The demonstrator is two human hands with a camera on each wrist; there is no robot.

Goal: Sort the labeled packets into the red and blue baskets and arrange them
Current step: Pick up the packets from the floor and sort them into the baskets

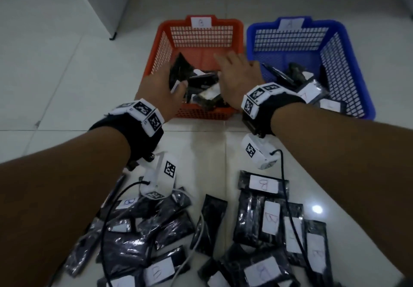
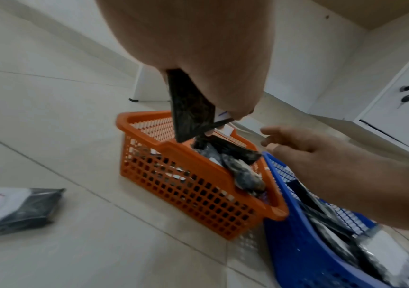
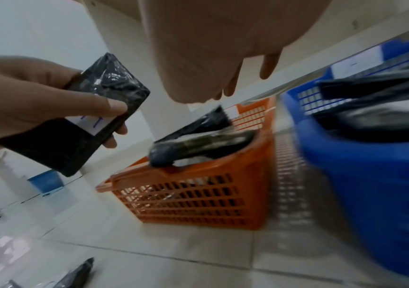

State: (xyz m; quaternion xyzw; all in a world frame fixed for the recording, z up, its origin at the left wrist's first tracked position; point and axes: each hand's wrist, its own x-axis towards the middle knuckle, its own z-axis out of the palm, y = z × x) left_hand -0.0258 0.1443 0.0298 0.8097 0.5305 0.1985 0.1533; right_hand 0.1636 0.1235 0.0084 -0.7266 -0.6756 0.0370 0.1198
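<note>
My left hand [image 1: 163, 81] grips a black packet [image 1: 180, 70] with a white label over the red basket [image 1: 202, 34], which is labeled B and holds several packets. The same black packet [image 3: 94, 109] shows in the right wrist view, thumb across its label. My right hand [image 1: 237, 74] hovers flat with straight fingers over the red basket's right side, holding nothing. The blue basket [image 1: 312, 32], labeled A, stands to the right with several packets inside. A heap of labeled black packets [image 1: 263, 215] lies on the floor near me.
A white cabinet [image 1: 105, 3] stands at the back left on the tiled floor [image 1: 55, 81]. A white door with keys [image 2: 407, 93] shows in the left wrist view. Cables [image 1: 288, 197] from the wrist cameras trail over the packet heap.
</note>
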